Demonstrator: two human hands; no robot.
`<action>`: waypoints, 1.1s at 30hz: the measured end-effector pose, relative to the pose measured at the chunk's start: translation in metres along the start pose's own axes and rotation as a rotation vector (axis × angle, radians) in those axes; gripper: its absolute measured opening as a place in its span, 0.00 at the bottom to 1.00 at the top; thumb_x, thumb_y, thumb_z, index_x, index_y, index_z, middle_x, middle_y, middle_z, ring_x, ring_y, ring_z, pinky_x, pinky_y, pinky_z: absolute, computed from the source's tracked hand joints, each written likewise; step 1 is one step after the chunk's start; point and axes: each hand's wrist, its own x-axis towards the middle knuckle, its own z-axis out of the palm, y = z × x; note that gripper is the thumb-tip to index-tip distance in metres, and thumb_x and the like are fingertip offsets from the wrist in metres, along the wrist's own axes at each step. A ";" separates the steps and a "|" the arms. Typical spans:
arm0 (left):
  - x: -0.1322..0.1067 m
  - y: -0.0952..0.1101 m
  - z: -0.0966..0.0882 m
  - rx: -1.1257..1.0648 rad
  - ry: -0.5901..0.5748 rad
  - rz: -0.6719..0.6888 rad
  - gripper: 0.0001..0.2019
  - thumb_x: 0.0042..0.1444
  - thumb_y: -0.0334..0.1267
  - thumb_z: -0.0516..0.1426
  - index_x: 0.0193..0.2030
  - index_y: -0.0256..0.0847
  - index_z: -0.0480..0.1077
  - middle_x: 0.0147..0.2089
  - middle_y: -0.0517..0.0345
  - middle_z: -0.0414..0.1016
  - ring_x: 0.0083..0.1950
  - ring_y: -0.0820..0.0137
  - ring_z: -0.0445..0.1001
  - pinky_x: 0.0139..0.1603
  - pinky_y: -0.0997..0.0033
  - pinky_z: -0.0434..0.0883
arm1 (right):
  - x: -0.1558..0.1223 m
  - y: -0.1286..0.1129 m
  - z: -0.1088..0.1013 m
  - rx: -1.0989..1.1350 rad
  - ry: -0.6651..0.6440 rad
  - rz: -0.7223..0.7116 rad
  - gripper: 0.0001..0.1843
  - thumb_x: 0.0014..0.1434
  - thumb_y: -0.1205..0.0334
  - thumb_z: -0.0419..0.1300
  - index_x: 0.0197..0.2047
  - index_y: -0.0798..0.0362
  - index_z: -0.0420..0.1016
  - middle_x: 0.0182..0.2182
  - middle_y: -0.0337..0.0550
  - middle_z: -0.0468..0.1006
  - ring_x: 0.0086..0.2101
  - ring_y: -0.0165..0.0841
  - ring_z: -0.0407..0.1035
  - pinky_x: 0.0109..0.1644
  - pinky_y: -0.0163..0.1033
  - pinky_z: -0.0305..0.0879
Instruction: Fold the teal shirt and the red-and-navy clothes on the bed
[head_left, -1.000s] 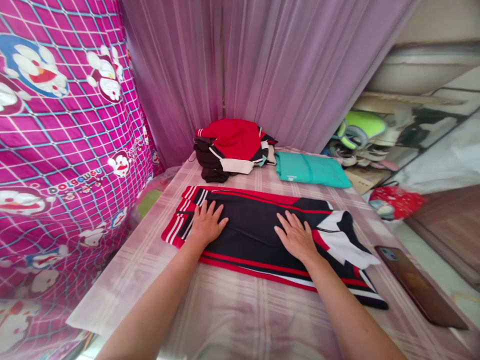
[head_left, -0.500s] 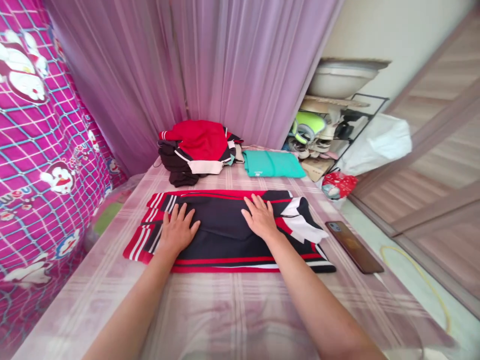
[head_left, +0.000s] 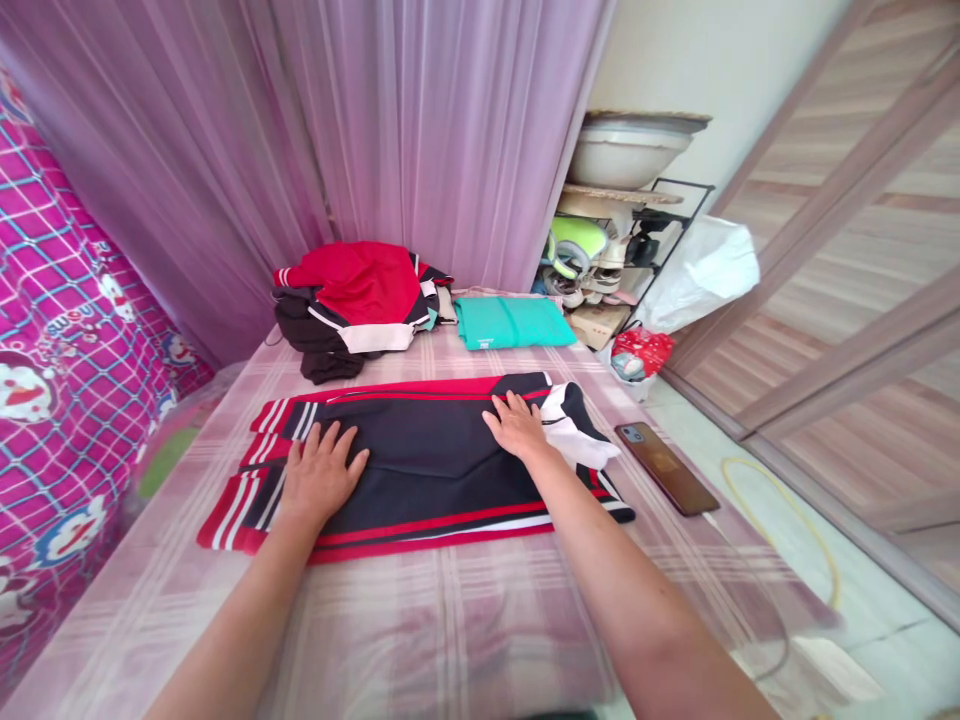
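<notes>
A dark navy jacket [head_left: 427, 440] with red edges and striped red-and-white cuffs lies folded flat in front of me. Its white part shows at the right end. My left hand [head_left: 319, 472] rests on the left part by the cuffs, fingers spread. Flat on the right part, next to the white section, lies my right hand [head_left: 517, 425], also with fingers apart. Neither hand grips the cloth.
The jacket lies on a plaid cloth [head_left: 450, 620]. Behind it are a red and dark clothes pile [head_left: 360, 290] and a folded teal item [head_left: 514, 322]. A phone [head_left: 666, 470] with a cable lies at right. A shoe rack [head_left: 600, 240] stands beyond.
The view has turned to the right, so everything sits further left in the picture. My right hand has shifted slightly rightward along the jacket; my left hand stays near the cuffs.
</notes>
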 end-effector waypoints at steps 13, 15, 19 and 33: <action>0.000 0.001 -0.001 0.007 -0.010 0.000 0.28 0.66 0.52 0.45 0.68 0.42 0.64 0.71 0.47 0.62 0.72 0.47 0.54 0.67 0.43 0.56 | -0.045 -0.019 0.018 0.007 0.144 -0.262 0.31 0.71 0.46 0.41 0.73 0.45 0.53 0.73 0.46 0.48 0.70 0.40 0.42 0.72 0.56 0.35; 0.000 0.001 -0.001 -0.005 -0.014 0.002 0.28 0.66 0.52 0.45 0.68 0.42 0.64 0.70 0.47 0.63 0.72 0.47 0.54 0.67 0.43 0.56 | -0.049 -0.017 0.019 -0.002 0.114 -0.281 0.30 0.71 0.47 0.41 0.72 0.45 0.55 0.73 0.45 0.49 0.70 0.40 0.42 0.72 0.56 0.35; 0.000 0.001 -0.003 -0.040 -0.028 0.000 0.29 0.66 0.52 0.45 0.68 0.42 0.64 0.70 0.46 0.63 0.72 0.47 0.54 0.67 0.43 0.56 | -0.055 -0.018 0.021 -0.002 0.099 -0.259 0.31 0.71 0.47 0.41 0.72 0.45 0.55 0.73 0.47 0.48 0.70 0.41 0.43 0.71 0.56 0.37; -0.003 0.005 -0.011 -0.053 -0.070 -0.019 0.28 0.66 0.52 0.45 0.69 0.43 0.63 0.71 0.48 0.61 0.73 0.49 0.53 0.68 0.45 0.56 | -0.060 -0.021 0.032 -0.037 0.108 -0.265 0.29 0.71 0.48 0.42 0.71 0.45 0.57 0.72 0.46 0.51 0.70 0.42 0.43 0.71 0.58 0.38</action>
